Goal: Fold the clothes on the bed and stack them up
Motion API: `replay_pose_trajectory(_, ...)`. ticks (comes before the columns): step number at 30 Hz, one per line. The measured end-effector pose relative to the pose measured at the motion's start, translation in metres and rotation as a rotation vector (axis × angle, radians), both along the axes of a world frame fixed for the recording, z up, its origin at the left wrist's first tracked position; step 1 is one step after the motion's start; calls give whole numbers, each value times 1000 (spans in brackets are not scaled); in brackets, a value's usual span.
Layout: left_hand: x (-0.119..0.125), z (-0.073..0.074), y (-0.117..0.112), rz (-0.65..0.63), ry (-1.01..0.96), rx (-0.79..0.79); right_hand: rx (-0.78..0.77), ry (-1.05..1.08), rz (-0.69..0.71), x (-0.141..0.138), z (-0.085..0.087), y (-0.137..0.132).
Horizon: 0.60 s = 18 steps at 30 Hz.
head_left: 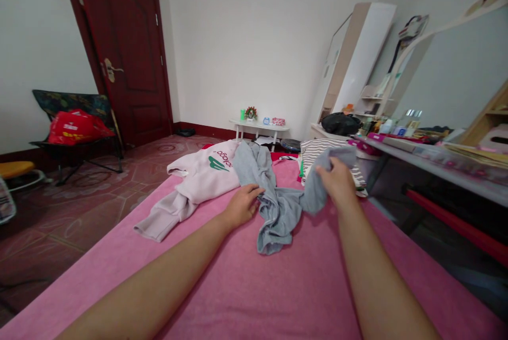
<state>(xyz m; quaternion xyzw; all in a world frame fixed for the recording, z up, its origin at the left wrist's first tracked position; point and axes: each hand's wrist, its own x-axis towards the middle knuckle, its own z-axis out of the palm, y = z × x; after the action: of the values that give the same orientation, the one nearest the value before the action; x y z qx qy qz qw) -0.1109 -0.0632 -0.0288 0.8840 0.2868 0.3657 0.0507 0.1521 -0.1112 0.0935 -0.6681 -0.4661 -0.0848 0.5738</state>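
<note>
A crumpled grey garment lies across the pink bed cover, partly lifted at its right end; its folds hide what kind of garment it is. My right hand grips that raised part, which is blurred by motion. At the garment's left edge, my left hand rests low over the cover with bent fingers pinching the cloth. Beside it on the left, a pale pink sweatshirt with green and red print is spread out, one sleeve towards me. Behind my right hand lies a black-and-white striped garment.
The pink bed cover stretches beneath both arms. A cluttered desk borders the right side. Beyond the bed stands a low white table with small items. At left are a folding chair bearing a red bag and a dark red door.
</note>
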Motion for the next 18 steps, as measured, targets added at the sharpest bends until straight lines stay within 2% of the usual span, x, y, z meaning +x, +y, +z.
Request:
replay_pose_trajectory(2, 0, 1, -1, -3, -2, -12, -290, -229, -75, -22, -6, -4)
replay_pose_trajectory(4, -1, 3, -2, -7, -12, -24, -469, -370, -42, -44, -13, -7)
replay_pose_trajectory(7, -1, 5, -3, -14, -30, -33, -731, -387, 306, -68, -28, -8)
replay_pose_trajectory(9, -1, 6, -3, -17, -42, -41, -780, -323, 472, -76, -39, -6)
replay_pose_trajectory(12, -3, 7, -3, -29, -78, -56, -622, -245, 435, -77, -45, -1)
replay_pose_trajectory(14, -5, 9, -3, -37, -126, -59, -500, -197, 394, -73, -38, 2)
replay_pose_trajectory(16, -6, 10, -3, -26, -191, -55, -272, -15, 425, -69, -25, 3)
replay_pose_trajectory(18, -6, 14, -3, 7, -281, -83, 9, 280, 537, -66, -10, 0)
